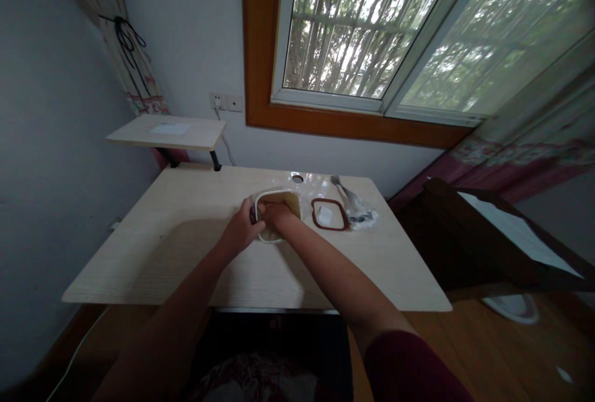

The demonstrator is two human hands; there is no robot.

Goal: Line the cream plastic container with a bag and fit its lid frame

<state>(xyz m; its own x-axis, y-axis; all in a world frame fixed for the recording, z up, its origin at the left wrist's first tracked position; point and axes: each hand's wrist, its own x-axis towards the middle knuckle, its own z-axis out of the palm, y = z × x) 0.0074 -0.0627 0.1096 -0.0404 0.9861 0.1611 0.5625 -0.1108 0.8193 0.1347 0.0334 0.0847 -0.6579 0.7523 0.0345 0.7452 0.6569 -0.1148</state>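
You're working at the open container (274,191) at desk (186,235) centre, left hand (242,228) clamped on its near rim, right hand (274,211) on top, grip unclear; lid (329,214) lies just right, so I'd say the next move needs steady bracing.

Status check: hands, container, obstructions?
Left hand, right hand both on open container. Red-rimmed lid lies right of it. Plastic bag beyond lid, clear of hands.

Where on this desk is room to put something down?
Bare: the light wooden desk left of the left hand, and its front right corner. Crowded: around the right hand: white container, red-rimmed lid, clear plastic bag.
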